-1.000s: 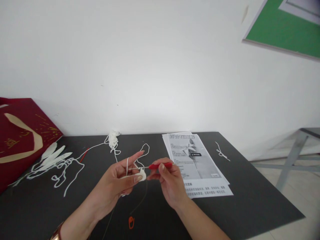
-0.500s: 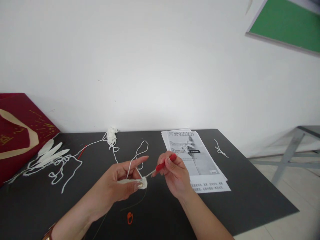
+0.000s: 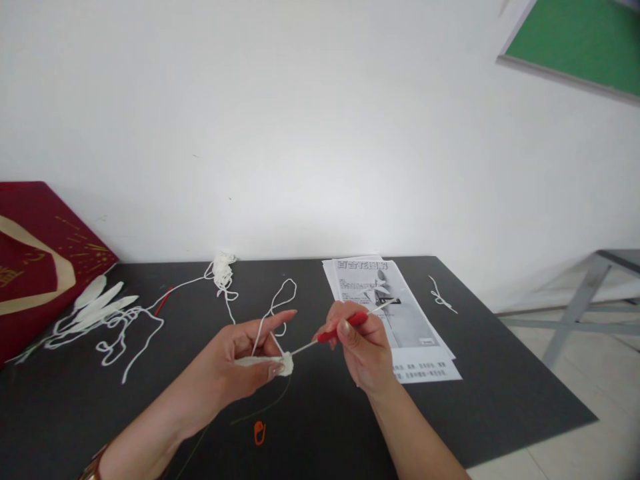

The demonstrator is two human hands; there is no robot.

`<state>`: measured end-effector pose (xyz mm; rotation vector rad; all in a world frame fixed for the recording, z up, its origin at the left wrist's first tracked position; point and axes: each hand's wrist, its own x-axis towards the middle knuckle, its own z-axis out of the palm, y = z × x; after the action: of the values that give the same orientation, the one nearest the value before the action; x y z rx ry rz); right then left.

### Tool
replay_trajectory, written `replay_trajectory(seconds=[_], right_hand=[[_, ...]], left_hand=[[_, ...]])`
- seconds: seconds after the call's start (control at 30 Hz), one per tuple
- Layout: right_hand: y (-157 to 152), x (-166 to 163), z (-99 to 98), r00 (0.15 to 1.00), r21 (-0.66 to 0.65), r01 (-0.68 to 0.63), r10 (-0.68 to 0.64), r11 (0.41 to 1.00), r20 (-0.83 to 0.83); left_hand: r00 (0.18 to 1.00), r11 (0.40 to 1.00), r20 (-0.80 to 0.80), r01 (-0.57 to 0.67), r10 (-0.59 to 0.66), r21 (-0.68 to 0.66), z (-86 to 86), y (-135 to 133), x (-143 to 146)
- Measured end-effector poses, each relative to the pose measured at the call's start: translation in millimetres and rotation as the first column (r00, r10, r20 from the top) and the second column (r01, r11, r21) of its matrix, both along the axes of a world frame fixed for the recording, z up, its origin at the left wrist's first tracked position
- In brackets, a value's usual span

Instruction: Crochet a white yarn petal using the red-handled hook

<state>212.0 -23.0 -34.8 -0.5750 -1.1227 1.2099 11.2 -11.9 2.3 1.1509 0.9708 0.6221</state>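
Note:
My left hand [image 3: 240, 363] pinches a small white crocheted piece [image 3: 280, 363] between thumb and middle finger, with its forefinger stretched out and white yarn [image 3: 273, 310] running over it. My right hand [image 3: 363, 347] is closed round a crochet hook with a red handle [image 3: 343, 328]. The hook's metal tip points left and meets the white piece. Both hands hover over the black table [image 3: 500, 387].
Printed instruction sheets [image 3: 400, 327] lie just right of my right hand. Several white petals and loose yarn [image 3: 105, 313] lie at the left beside a dark red bag [image 3: 35, 260]. An orange stitch marker [image 3: 259, 432] and a thin dark wire sit near the front edge. A yarn scrap [image 3: 440, 297] lies far right.
My right hand has moved to the right and drawn the hook outward, so more of its metal shaft shows. The left hand has lowered slightly with the white piece.

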Motion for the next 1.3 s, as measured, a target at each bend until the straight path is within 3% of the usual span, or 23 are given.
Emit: replay_trajectory(seconds=[0.23, 0.37, 0.47, 0.57, 0.63, 0.77, 0.9, 1.1, 1.3], right_hand=[[-8, 1, 4.6, 0.972, 0.086, 0.1, -0.116, 0.991, 0.204], [-13, 1, 14.6, 0.881, 0.256, 0.124, -0.225, 0.959, 0.416], [-15, -3, 18.1, 0.786, 0.459, 0.085, -0.343, 0.884, 0.515], [-15, -10, 13.1, 0.739, 0.598, 0.051, -0.433, 0.8, 0.516], [-15, -16, 7.0, 0.707, 0.684, 0.022, -0.495, 0.729, 0.505], [-15, -23, -2.2, 0.626, 0.754, 0.02, -0.597, 0.657, 0.503], [-15, -26, -8.4, 0.587, 0.797, -0.017, -0.64, 0.603, 0.497], [-12, -26, -13.4, 0.507, 0.811, -0.066, -0.681, 0.581, 0.529], [-9, -24, -11.6, 0.571, 0.765, 0.043, -0.644, 0.642, 0.509]], left_hand=[[0.996, 0.992, -0.025, -0.083, 0.085, 0.091, -2.1, -2, 4], [0.989, 0.98, -0.063, -0.125, 0.136, 0.153, -4.0, 0, 5], [0.987, 0.981, -0.105, -0.105, 0.123, 0.162, -9.1, 3, 4], [0.969, 0.963, -0.122, -0.188, 0.213, 0.194, -17.9, 8, 2], [0.968, 0.965, -0.148, -0.17, 0.201, 0.201, -24.3, 12, -1], [0.962, 0.974, -0.212, -0.131, 0.17, 0.186, -35.1, 21, -9], [0.952, 0.958, -0.214, -0.17, 0.22, 0.229, -41.0, 27, -15], [0.925, 0.933, -0.224, -0.247, 0.307, 0.262, -33.8, 21, -11], [0.882, 0.854, -0.116, -0.399, 0.458, 0.333, -32.2, 12, -2]])
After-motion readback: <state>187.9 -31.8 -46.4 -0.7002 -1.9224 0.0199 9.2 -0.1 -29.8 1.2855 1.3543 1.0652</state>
